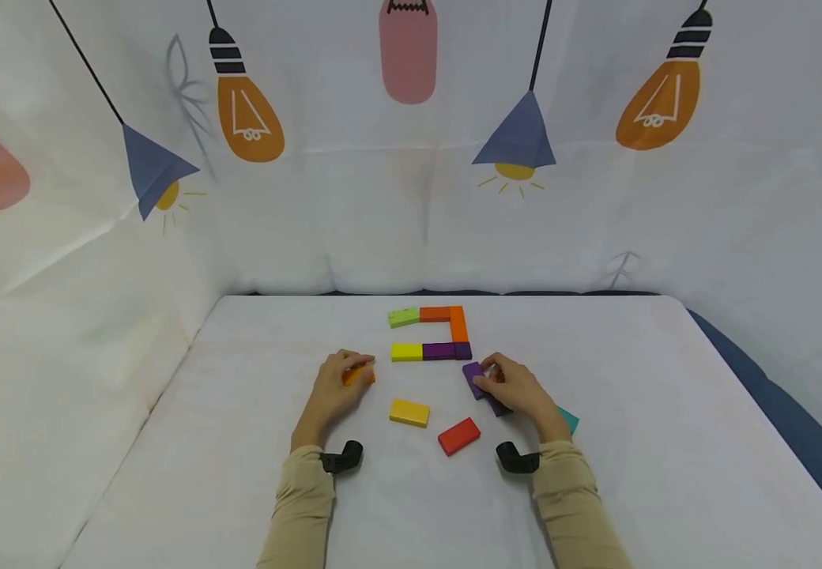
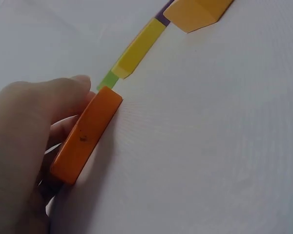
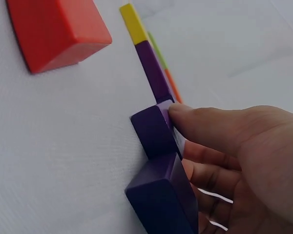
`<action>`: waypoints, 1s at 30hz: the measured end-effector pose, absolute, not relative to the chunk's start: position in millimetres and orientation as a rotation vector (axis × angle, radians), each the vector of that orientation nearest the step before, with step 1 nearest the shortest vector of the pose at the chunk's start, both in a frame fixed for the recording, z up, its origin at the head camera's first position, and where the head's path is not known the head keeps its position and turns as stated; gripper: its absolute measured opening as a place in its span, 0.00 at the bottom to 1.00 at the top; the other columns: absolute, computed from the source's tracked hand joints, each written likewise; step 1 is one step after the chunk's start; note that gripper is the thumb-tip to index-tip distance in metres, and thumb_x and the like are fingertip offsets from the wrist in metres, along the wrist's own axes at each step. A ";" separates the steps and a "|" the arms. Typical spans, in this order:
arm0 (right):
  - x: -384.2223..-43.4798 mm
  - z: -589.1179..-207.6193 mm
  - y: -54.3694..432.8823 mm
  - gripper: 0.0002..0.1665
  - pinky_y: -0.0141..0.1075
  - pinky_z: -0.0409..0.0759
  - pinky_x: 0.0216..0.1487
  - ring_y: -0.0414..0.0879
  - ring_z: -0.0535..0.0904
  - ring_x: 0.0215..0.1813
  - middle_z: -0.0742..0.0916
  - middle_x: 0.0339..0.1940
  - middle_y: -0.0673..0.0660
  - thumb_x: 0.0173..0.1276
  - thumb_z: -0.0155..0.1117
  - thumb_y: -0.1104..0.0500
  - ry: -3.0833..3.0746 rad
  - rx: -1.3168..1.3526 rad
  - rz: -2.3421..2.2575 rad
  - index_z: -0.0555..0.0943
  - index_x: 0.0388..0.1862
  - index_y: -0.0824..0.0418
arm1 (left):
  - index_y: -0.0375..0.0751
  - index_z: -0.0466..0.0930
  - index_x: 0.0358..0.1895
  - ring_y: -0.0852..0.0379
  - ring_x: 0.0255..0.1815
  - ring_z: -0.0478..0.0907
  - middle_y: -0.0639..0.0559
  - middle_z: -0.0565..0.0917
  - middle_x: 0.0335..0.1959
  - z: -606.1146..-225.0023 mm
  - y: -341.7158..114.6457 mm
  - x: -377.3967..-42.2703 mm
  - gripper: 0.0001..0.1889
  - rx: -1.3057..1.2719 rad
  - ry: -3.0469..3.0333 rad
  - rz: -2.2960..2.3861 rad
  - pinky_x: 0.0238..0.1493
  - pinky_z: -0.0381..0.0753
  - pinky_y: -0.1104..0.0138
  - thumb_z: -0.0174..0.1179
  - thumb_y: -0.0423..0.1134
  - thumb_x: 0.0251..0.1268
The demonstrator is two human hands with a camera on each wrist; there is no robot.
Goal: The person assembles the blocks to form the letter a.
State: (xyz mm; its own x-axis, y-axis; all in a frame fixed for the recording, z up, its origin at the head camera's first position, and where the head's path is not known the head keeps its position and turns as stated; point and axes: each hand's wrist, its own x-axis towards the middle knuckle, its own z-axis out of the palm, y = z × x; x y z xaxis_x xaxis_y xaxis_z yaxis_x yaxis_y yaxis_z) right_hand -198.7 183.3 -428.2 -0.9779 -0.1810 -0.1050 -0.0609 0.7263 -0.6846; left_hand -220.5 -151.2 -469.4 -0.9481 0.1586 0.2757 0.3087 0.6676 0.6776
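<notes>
My left hand [image 1: 336, 386] grips an orange block [image 2: 88, 136] at the left of the table; in the left wrist view the thumb lies along its far end and the other fingers are partly hidden. My right hand [image 1: 522, 389] pinches a purple block [image 1: 474, 380] by its edge, with the thumb on it in the right wrist view. A dark purple block [image 3: 161, 195] stands right beside that one, partly under the hand in the head view. Beyond the hands, light green [image 1: 404, 318], orange [image 1: 458, 324], purple [image 1: 439, 352] and yellow blocks [image 1: 407, 352] form an open-sided outline.
Between the forearms lie a yellow-orange block [image 1: 409, 412] and a red block [image 1: 459, 436]. A teal block [image 1: 568, 420] shows partly behind the right wrist. The white table [image 1: 254, 442] meets a patterned cloth backdrop [image 1: 354, 213] at its far edge.
</notes>
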 end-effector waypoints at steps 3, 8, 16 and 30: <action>-196.9 -428.3 180.4 0.21 0.32 0.68 0.30 0.43 0.70 0.29 0.78 0.30 0.53 0.67 0.61 0.51 2.776 -0.177 -1.073 0.73 0.53 0.61 | 0.53 0.83 0.50 0.53 0.51 0.71 0.54 0.80 0.46 -469.5 -153.2 -217.6 0.14 -0.387 -2.700 -1.145 0.56 0.67 0.56 0.58 0.49 0.65; -196.5 -427.5 176.5 0.21 0.32 0.68 0.29 0.43 0.70 0.29 0.78 0.29 0.53 0.66 0.61 0.50 2.839 -0.180 -1.079 0.73 0.53 0.61 | 0.52 0.82 0.52 0.53 0.50 0.71 0.53 0.80 0.46 -466.4 -155.0 -216.9 0.16 -0.419 -2.660 -1.166 0.54 0.66 0.56 0.58 0.51 0.65; -195.6 -434.3 177.9 0.22 0.32 0.69 0.28 0.42 0.70 0.27 0.78 0.27 0.52 0.67 0.60 0.51 2.875 -0.196 -1.059 0.73 0.56 0.61 | 0.54 0.79 0.56 0.52 0.54 0.68 0.54 0.76 0.52 -462.0 -160.9 -215.4 0.18 -0.508 -2.767 -1.263 0.60 0.64 0.54 0.60 0.43 0.62; -199.5 -433.3 175.2 0.21 0.32 0.70 0.29 0.43 0.71 0.28 0.80 0.29 0.54 0.68 0.59 0.52 2.878 -0.172 -1.087 0.73 0.55 0.61 | 0.58 0.76 0.58 0.54 0.55 0.69 0.56 0.77 0.54 -458.2 -166.5 -221.2 0.20 -0.542 -2.791 -1.326 0.62 0.63 0.54 0.59 0.39 0.62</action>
State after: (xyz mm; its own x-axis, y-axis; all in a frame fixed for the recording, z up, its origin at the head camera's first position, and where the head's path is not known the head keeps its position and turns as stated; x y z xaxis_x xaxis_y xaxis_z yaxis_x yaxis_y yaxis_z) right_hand -199.5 175.2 -433.3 -0.9919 -0.1257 -0.0172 -0.0830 0.7452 -0.6617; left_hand -221.2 -166.5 -458.2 -0.9404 0.3054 0.1498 0.3091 0.5833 0.7512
